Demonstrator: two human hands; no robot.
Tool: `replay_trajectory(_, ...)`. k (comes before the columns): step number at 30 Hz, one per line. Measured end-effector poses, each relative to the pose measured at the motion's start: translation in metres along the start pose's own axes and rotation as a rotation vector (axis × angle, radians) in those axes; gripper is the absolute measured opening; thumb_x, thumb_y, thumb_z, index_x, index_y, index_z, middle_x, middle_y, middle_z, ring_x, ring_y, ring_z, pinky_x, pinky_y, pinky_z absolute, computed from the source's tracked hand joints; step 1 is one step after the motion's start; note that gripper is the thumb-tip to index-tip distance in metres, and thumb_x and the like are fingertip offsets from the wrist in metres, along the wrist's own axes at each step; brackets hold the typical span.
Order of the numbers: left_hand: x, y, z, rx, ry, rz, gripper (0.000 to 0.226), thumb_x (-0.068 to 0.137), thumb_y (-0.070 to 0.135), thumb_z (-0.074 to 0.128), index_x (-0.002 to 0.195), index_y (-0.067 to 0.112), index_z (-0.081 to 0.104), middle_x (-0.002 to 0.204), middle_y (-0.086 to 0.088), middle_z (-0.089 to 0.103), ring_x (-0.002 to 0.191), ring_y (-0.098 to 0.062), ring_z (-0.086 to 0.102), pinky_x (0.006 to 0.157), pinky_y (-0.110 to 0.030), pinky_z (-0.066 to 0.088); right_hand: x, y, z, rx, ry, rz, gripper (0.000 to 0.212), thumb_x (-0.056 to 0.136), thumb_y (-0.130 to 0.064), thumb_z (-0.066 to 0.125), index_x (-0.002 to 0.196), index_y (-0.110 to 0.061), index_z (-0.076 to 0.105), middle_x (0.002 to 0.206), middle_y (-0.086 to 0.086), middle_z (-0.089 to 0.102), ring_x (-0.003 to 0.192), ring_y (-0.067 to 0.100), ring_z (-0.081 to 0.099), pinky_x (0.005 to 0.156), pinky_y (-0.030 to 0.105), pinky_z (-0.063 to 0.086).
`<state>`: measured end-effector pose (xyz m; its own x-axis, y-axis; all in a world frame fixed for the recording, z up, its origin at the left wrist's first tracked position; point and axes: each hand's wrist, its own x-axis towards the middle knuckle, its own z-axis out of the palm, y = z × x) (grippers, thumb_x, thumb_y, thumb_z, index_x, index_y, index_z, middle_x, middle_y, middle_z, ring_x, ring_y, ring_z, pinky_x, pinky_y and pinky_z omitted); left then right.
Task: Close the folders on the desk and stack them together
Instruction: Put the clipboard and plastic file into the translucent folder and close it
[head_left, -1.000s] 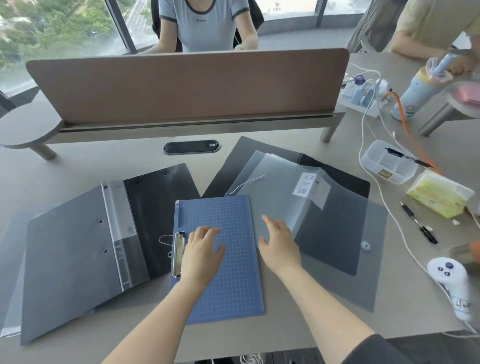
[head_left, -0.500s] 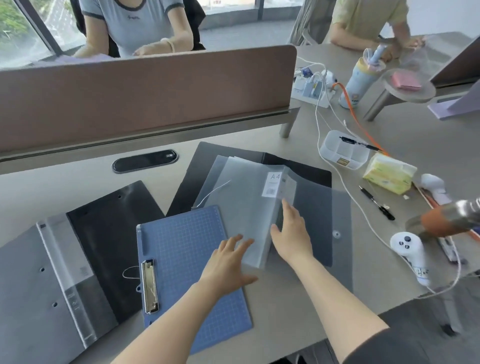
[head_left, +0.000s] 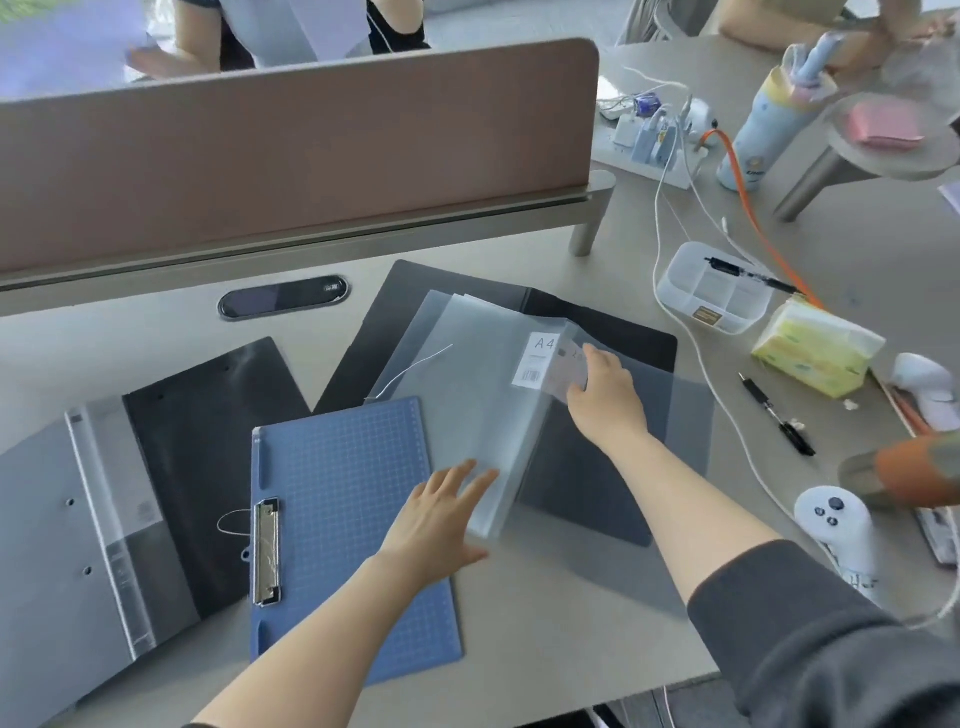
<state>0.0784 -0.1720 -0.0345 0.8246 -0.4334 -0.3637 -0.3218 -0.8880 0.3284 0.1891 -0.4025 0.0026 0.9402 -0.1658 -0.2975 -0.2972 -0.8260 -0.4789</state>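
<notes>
At the desk (head_left: 545, 639), I work on a translucent plastic folder (head_left: 483, 395) lying open across a black folder (head_left: 613, 332), with the blue clipboard folder (head_left: 348, 519) shut and flat at my near left, about seven o'clock from my hands. My left hand (head_left: 436, 525) lies open, fingers spread, on the clipboard's right edge, fingertips under or against the near corner of the translucent leaf; whether they pinch it I cannot tell. My right hand (head_left: 602, 395), farther out at one o'clock from the left, rests palm down with fingers curled over the leaf's raised right edge beside the white A4 label (head_left: 537, 358), apparently gripping that edge. The risk, as I judge it, is slippage: these sheets are slick and stacked askew, so turning the leaf over could drag the black folder beneath, or let the loose inner sheets fan out toward the white cable (head_left: 696, 364) and pen (head_left: 776, 415) at three o'clock. At nine o'clock the grey ring binder (head_left: 78, 519) is spread wide open and not yet closed. Beyond, at twelve o'clock, stands the brown desk divider (head_left: 291, 150).
</notes>
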Motion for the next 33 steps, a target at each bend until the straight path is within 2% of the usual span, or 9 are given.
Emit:
replay_trajectory(7, 0.004, 0.003, 0.006, -0.047, 0.061, -0.086, 0.090, 0.079, 0.046, 0.069, 0.153, 0.034, 0.018, 0.159, 0.003, 0.023, 0.141, -0.022, 0.028, 0.113, -0.035, 0.028, 0.039, 0.012, -0.005, 0.012, -0.042, -0.081, 0.055, 0.096, -0.015, 0.044, 0.149, -0.012, 0.030, 0.156, 0.005, 0.029, 0.135, 0.031, 0.039, 0.100, 0.046, 0.044)
replay_trajectory(11, 0.006, 0.002, 0.010, -0.072, 0.099, -0.099, 0.088, 0.075, 0.046, 0.069, 0.151, 0.034, 0.027, 0.155, 0.005, 0.030, 0.138, -0.023, 0.034, 0.109, -0.036, 0.034, 0.054, 0.014, -0.006, 0.031, -0.085, -0.138, 0.061, 0.095, -0.019, 0.046, 0.152, -0.015, 0.025, 0.161, 0.001, 0.023, 0.139, 0.029, 0.038, 0.105, 0.045, 0.041)
replay_trajectory(16, 0.006, 0.005, 0.010, -0.074, 0.109, -0.117, 0.083, 0.075, 0.045, 0.065, 0.149, 0.035, 0.030, 0.155, 0.006, 0.032, 0.138, -0.021, 0.035, 0.109, -0.036, 0.035, 0.065, 0.018, -0.004, 0.037, -0.129, -0.152, 0.065, 0.095, -0.021, 0.046, 0.155, -0.017, 0.021, 0.162, 0.002, 0.023, 0.141, 0.030, 0.035, 0.108, 0.046, 0.039)
replay_trajectory(24, 0.008, 0.006, 0.007, -0.064, 0.088, -0.112, 0.083, 0.075, 0.045, 0.066, 0.149, 0.034, 0.031, 0.154, 0.007, 0.033, 0.137, -0.019, 0.034, 0.103, -0.033, 0.042, 0.079, 0.018, -0.008, 0.065, -0.173, -0.138, 0.062, 0.096, -0.020, 0.046, 0.153, -0.012, 0.023, 0.156, 0.005, 0.024, 0.133, 0.030, 0.043, 0.103, 0.044, 0.043)
replay_trajectory(28, 0.009, 0.006, 0.007, -0.063, 0.081, -0.120, 0.084, 0.073, 0.044, 0.067, 0.149, 0.032, 0.033, 0.153, 0.006, 0.035, 0.135, -0.021, 0.036, 0.094, -0.033, 0.049, 0.084, 0.018, -0.010, 0.094, -0.195, -0.126, 0.056, 0.095, -0.017, 0.046, 0.149, -0.012, 0.032, 0.150, 0.005, 0.030, 0.126, 0.029, 0.049, 0.100, 0.040, 0.043)
replay_trajectory(33, 0.009, 0.007, 0.008, -0.054, 0.107, -0.105, 0.080, 0.071, 0.039, 0.068, 0.145, 0.030, 0.040, 0.149, 0.006, 0.039, 0.130, -0.021, 0.041, 0.085, -0.028, 0.049, 0.085, 0.014, -0.012, 0.194, -0.141, -0.122, 0.038, 0.093, -0.017, 0.045, 0.131, -0.019, 0.048, 0.138, 0.001, 0.043, 0.106, 0.022, 0.053, 0.089, 0.040, 0.047)
